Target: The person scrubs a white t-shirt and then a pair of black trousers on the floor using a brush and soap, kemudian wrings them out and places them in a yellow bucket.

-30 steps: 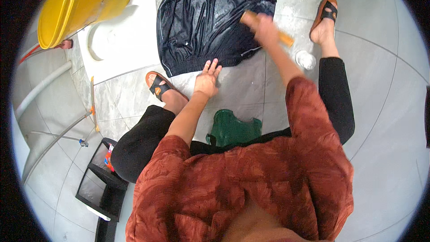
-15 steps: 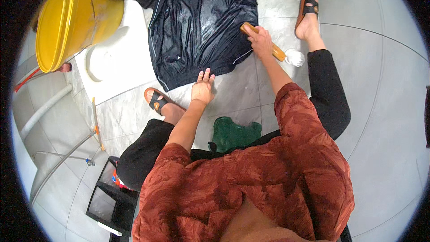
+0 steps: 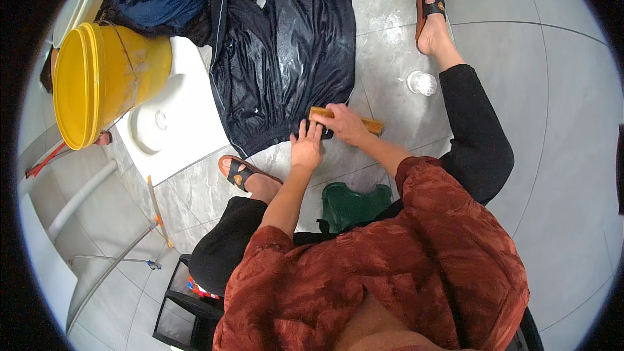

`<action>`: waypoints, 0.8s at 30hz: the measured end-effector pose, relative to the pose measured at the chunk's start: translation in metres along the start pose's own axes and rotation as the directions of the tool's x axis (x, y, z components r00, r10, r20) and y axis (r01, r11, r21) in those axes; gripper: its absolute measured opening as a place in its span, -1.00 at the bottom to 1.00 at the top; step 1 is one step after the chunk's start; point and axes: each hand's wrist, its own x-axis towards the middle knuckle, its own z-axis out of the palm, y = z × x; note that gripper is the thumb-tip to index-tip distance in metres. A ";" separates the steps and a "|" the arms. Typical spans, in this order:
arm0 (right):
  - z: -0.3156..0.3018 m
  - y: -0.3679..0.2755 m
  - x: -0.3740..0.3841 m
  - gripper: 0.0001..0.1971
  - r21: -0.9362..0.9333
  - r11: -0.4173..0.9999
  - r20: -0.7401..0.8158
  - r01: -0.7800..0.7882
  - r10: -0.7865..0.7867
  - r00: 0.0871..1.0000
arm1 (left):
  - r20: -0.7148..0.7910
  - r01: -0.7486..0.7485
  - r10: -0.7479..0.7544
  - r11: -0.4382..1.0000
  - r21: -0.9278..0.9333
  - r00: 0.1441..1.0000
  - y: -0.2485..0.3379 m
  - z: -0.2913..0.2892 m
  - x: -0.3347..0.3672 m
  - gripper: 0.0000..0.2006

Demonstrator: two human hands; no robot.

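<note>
Wet black trousers (image 3: 286, 65) with a thin white side stripe lie spread on the floor, waistband towards me. My right hand (image 3: 344, 125) is closed around a wooden scrubbing brush (image 3: 373, 125) at the right end of the waistband; its bristles are hidden from above. Close beside it, my left hand (image 3: 306, 151) rests with outstretched fingers on the waistband's edge, holding nothing. The left fingertips come almost up to the brush.
A yellow bucket (image 3: 140, 68) stands left, by a white squat toilet pan (image 3: 195, 84). Dark blue clothes (image 3: 159, 0) lie behind. A small clear container (image 3: 421, 83) stands on the tiles at right. Beneath me is a green stool (image 3: 354, 205); a black rack (image 3: 175, 315) is lower left.
My right hand has drawn the brush leftward and nearer to me, from the trousers' right edge to the waistband beside my left hand. The view has shifted slightly.
</note>
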 end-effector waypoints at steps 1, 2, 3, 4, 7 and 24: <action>0.002 0.000 -0.003 -0.45 -0.010 0.999 0.028 0.034 -0.034 0.999 | 0.028 0.002 -0.001 1.000 -0.019 1.000 -0.001 0.001 -0.003 -0.25; 0.001 0.008 -0.002 -0.42 -0.063 0.991 0.057 0.117 -0.114 0.992 | 0.056 0.003 -0.001 0.999 -0.039 0.998 -0.001 0.001 -0.005 -0.25; 0.001 0.019 0.007 -0.39 -0.106 0.974 0.088 0.202 -0.193 0.977 | 0.088 0.011 -0.006 0.998 -0.054 0.996 -0.004 0.000 -0.008 -0.25; -0.001 0.034 0.019 -0.36 -0.146 0.947 0.124 0.287 -0.270 0.955 | 0.085 0.013 -0.009 0.999 -0.052 0.996 -0.004 -0.004 -0.011 -0.22; -0.068 0.047 0.118 -0.73 0.145 0.875 0.308 -0.462 0.404 0.861 | -0.015 0.028 -0.029 0.996 -0.084 0.999 -0.018 0.000 -0.021 -0.19; -0.113 0.129 0.163 -0.51 -0.368 0.920 -0.178 -0.135 0.073 0.981 | -0.011 -0.022 0.020 0.975 -0.221 1.000 -0.017 0.003 -0.007 -0.25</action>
